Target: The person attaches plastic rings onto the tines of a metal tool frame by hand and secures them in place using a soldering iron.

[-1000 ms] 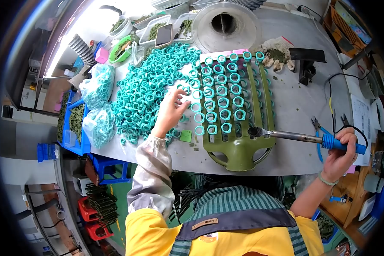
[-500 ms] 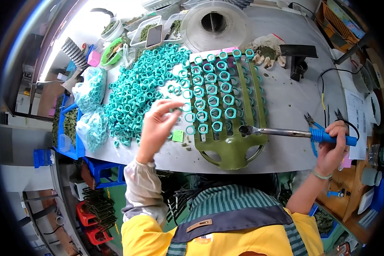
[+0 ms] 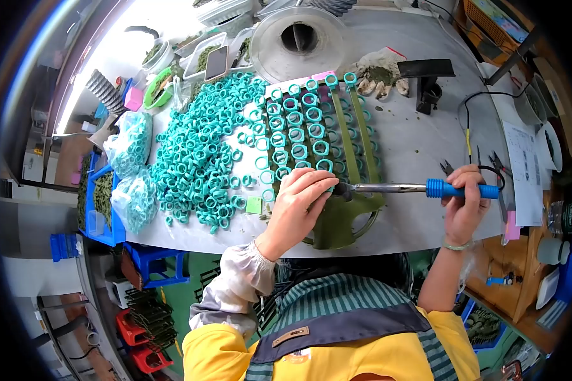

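My right hand (image 3: pixel 466 206) grips the blue handle of a soldering iron (image 3: pixel 388 188). Its metal shaft points left, and its dark tip lies over the lower part of an olive-green slatted rack (image 3: pixel 337 222). Beside that tip is my left hand (image 3: pixel 299 203), fingers drawn together over the rack's lower edge; whatever they pinch is hidden. Rows of turquoise rings (image 3: pixel 297 134) sit along the rack's left slats, while two slats (image 3: pixel 347 140) on the right have a ring only at the top. Left of the rack spreads a large pile of loose turquoise rings (image 3: pixel 200 149).
Bags of rings (image 3: pixel 135 197) stand at the left beside a blue crate (image 3: pixel 115 225). A round clear-rimmed funnel (image 3: pixel 299 60), a phone (image 3: pixel 217 63), a stained glove (image 3: pixel 380 73) and a black stand (image 3: pixel 428 82) lie behind. Pliers (image 3: pixel 499 164) and a cable are at the right.
My left hand has moved right and down, from beside the rack's left edge to the iron's tip. The view has shifted slightly; the iron stays in my right hand.
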The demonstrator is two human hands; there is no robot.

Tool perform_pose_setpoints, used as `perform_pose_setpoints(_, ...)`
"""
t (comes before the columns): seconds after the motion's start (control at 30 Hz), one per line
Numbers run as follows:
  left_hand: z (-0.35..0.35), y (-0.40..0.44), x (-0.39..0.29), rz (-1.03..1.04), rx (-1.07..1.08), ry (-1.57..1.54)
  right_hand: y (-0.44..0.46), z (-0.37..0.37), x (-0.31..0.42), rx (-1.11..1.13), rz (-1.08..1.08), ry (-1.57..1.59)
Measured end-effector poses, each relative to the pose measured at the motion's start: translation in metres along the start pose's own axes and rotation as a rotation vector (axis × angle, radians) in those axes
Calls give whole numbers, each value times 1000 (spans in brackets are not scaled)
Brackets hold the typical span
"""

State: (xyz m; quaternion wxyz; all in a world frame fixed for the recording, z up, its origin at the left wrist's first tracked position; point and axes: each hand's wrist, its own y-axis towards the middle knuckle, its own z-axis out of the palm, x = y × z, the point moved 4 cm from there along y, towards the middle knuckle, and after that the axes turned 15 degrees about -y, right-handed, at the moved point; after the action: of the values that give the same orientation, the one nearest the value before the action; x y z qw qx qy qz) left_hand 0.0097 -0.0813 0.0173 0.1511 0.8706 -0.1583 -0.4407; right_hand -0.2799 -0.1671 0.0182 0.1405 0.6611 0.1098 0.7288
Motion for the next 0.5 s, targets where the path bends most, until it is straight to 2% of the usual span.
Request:
perform_pose_setpoints(0.3,-6,5,-4,10,39,-8,9,-23,15,-52,-39,-70)
perform_pose_setpoints(0.4,-49,5,7,-133,-119,-153,10,-30,17,-76,-11,-100)
perform_pose_setpoints(0.47,-88,-11,44,-232,-256,-23,11,-37,14,-95,-32,-129)
perform_pose_setpoints(0.5,-101,-22,57,-367,-217,56,11,-39,14,-80,-19,-125)
